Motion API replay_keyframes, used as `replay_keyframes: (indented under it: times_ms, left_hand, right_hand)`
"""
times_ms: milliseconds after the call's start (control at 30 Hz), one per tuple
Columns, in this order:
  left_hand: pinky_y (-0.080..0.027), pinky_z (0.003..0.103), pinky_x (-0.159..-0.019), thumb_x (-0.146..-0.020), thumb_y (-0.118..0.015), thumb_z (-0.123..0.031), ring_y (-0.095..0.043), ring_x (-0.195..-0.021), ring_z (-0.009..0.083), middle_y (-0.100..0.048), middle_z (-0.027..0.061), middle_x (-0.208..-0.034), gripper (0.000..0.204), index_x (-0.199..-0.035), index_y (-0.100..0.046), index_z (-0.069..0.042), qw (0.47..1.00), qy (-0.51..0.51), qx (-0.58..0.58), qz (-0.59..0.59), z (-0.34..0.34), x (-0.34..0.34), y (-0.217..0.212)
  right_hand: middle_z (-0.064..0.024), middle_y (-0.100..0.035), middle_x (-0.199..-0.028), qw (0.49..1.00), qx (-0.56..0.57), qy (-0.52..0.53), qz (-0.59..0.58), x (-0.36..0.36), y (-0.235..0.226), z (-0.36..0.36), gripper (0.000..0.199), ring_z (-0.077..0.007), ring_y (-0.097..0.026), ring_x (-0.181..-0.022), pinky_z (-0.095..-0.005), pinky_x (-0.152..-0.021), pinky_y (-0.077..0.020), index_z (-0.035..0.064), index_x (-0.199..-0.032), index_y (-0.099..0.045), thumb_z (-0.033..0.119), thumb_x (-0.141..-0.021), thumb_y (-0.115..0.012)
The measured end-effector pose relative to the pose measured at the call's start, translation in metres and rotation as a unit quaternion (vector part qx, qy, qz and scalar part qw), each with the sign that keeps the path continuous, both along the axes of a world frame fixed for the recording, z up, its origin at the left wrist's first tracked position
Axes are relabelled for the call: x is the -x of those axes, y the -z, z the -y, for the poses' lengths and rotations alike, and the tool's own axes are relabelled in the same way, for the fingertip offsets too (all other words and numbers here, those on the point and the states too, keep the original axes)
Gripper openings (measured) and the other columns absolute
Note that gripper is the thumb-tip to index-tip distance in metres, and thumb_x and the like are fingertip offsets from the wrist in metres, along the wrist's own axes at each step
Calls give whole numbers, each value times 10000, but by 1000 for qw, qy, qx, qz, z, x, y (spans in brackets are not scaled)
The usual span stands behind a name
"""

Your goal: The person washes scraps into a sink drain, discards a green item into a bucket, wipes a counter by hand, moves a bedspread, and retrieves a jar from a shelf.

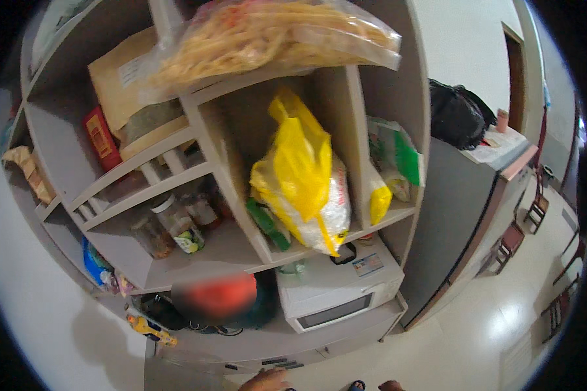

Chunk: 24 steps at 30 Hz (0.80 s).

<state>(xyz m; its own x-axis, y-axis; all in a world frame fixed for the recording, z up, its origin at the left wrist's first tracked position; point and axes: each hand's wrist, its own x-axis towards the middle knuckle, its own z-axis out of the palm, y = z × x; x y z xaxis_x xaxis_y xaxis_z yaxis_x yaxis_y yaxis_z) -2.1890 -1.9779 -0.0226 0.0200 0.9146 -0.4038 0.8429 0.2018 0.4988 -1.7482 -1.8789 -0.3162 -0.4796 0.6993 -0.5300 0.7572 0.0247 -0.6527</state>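
A clear plastic bag of pale yellow sticks fills the top of the view, close to the camera, and lies over the upper edge of a grey shelf unit. No hand shows on it. At the bottom edge a small skin-coloured shape pokes in; too little shows to tell whether it is my left hand, or whether it is open or shut. Another skin-coloured sliver lies by a dark strap on the floor and looks like a foot. My right hand is out of view.
A yellow and white plastic bag fills the middle compartment, with a green and white bag to its right. Jars stand lower left. A white microwave sits below. A grey cabinet carries a black bag.
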Motion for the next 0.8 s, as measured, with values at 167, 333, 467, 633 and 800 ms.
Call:
replay_keyframes:
  times_ms: [167, 333, 467, 633, 800]
  left_hand:
    - [-438, 348, -658, -722, -559, -144, -524, -756, 284, -544, 106, -775, 141, -807, -518, -40, 965, -20, -257, -40, -37, -63, -27]
    - [-403, 338, -741, -670, -612, -75, -511, -834, 247, -539, 104, -842, 146, -791, -547, -28, 932, -189, -293, 104, -43, -63, -47]
    - [-422, 333, -721, -677, -588, -67, -517, -822, 256, -547, 116, -877, 147, -818, -562, -35, 915, -184, -357, 50, -30, -60, 4]
    - [-431, 335, -686, -702, -589, -221, -540, -816, 261, -568, 127, -892, 209, -828, -581, -55, 953, -272, -119, 57, 33, -50, 108]
    - [-449, 330, -655, -698, -561, -343, -568, -754, 247, -593, 107, -810, 290, -800, -594, -74, 962, -220, 154, -36, 138, -51, 195]
  right_hand:
    - [-173, -558, -937, 977, -81, -164, 111, 36, -58, -55, 366, -315, -521, -897, -388, -786, -408, 49, -865, -589, 344, -771, -394]
    - [-153, -585, -755, 986, -60, 110, -106, 58, -133, -35, 315, -290, -559, -715, -369, -656, -444, 13, -761, -585, 302, -744, -461]
    - [-131, -588, -702, 997, -38, 73, 10, 23, -126, 25, 286, -204, -571, -636, -335, -608, -449, 13, -755, -592, 280, -734, -489]
    - [-105, -596, -812, 931, -87, -239, 260, -99, -48, 174, 192, -294, -564, -790, -393, -651, -460, 98, -747, -600, 195, -714, -438]
    - [-71, -601, -697, 866, 308, 327, 221, -189, -18, 297, 163, -207, -585, -697, -340, -568, -466, 79, -672, -586, 240, -692, -568]
